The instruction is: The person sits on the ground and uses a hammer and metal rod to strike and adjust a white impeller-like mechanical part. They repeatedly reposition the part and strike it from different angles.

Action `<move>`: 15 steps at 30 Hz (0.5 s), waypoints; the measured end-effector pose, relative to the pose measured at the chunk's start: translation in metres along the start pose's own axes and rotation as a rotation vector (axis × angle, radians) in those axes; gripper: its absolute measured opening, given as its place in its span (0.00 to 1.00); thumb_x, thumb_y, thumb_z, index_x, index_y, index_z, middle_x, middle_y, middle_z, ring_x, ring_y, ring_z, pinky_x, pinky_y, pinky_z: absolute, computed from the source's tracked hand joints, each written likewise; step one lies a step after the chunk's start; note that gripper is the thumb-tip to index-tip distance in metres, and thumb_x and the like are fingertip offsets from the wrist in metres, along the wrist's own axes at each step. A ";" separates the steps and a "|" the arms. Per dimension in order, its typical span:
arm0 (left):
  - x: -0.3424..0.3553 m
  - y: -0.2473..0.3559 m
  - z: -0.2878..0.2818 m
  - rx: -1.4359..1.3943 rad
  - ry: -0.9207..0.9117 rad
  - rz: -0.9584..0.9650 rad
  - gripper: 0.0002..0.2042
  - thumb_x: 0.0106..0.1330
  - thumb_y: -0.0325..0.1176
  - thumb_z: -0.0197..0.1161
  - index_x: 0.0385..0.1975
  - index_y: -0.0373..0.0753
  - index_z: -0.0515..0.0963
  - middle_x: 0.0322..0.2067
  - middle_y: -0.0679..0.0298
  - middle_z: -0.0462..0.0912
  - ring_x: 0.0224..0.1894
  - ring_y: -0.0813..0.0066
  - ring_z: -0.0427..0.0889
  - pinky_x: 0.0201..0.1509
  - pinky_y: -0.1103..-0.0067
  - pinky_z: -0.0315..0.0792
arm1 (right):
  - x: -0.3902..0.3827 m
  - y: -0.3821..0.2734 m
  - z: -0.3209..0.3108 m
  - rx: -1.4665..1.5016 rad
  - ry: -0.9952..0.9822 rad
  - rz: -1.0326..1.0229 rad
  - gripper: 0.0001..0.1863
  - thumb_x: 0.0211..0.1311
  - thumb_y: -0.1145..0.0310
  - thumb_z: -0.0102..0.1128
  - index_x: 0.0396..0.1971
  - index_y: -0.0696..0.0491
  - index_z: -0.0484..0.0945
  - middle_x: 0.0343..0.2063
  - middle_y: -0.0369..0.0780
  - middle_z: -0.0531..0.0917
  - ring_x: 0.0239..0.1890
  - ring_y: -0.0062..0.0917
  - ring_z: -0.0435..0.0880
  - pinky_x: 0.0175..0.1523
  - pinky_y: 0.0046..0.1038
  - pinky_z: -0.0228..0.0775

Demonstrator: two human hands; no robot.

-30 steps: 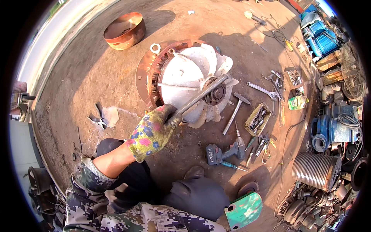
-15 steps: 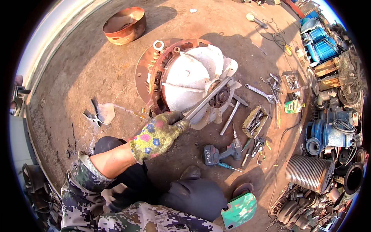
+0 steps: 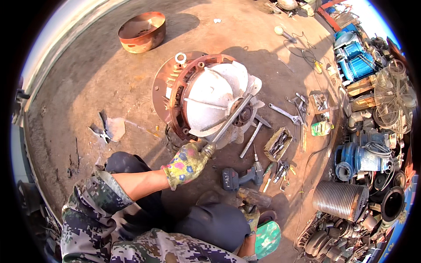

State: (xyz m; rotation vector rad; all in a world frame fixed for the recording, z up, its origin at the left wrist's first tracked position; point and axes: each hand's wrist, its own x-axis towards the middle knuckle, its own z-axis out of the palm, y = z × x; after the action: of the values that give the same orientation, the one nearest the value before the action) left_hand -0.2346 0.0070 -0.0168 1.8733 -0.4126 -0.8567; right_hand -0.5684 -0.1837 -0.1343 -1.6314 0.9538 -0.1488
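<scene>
My left hand, in a yellow-green flowered glove, is closed around a long grey metal bar. The bar slants up to the right, and its far end lies across the dark round hub of a large motor. This motor has a whitish domed, ribbed end cover and a rusty red flange; it rests on the ground in front of me. Beside my right knee, my gloved right hand grips a hammer with a thick, worn brownish head. Its handle is mostly hidden in the hand.
Right of the motor lie another hammer, an adjustable wrench, a tool box and a cordless drill. A green plate is near my right arm. A rusty bowl stands far left. Motors and scrap parts line the right side.
My right hand has come into view at the lower right with the hammer in it. The left hand still holds the bar against the motor. The whole view has shifted slightly.
</scene>
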 end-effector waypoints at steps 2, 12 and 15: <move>0.001 -0.012 0.000 0.060 0.068 0.049 0.19 0.79 0.44 0.55 0.48 0.30 0.80 0.38 0.41 0.86 0.46 0.39 0.84 0.47 0.56 0.74 | 0.029 -0.084 0.010 0.255 0.004 -0.010 0.18 0.64 0.80 0.67 0.52 0.63 0.75 0.32 0.42 0.84 0.27 0.28 0.88 0.29 0.30 0.85; 0.010 -0.035 0.029 0.277 0.182 0.283 0.17 0.80 0.42 0.54 0.48 0.32 0.80 0.28 0.44 0.82 0.32 0.43 0.82 0.37 0.57 0.70 | 0.110 -0.264 0.068 -0.445 0.413 -0.965 0.12 0.61 0.71 0.73 0.42 0.58 0.85 0.39 0.44 0.90 0.42 0.37 0.90 0.46 0.38 0.81; 0.008 -0.014 0.018 0.226 0.197 0.134 0.17 0.80 0.42 0.54 0.48 0.32 0.80 0.29 0.41 0.82 0.34 0.39 0.82 0.37 0.56 0.70 | 0.122 -0.264 0.085 -0.565 0.260 -0.753 0.11 0.62 0.67 0.70 0.38 0.58 0.85 0.34 0.48 0.89 0.39 0.44 0.89 0.45 0.41 0.80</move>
State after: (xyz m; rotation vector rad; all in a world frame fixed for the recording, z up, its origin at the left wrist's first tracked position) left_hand -0.2435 -0.0030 -0.0366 2.0890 -0.5224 -0.5471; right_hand -0.3090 -0.2015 0.0208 -2.4906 0.5390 -0.6631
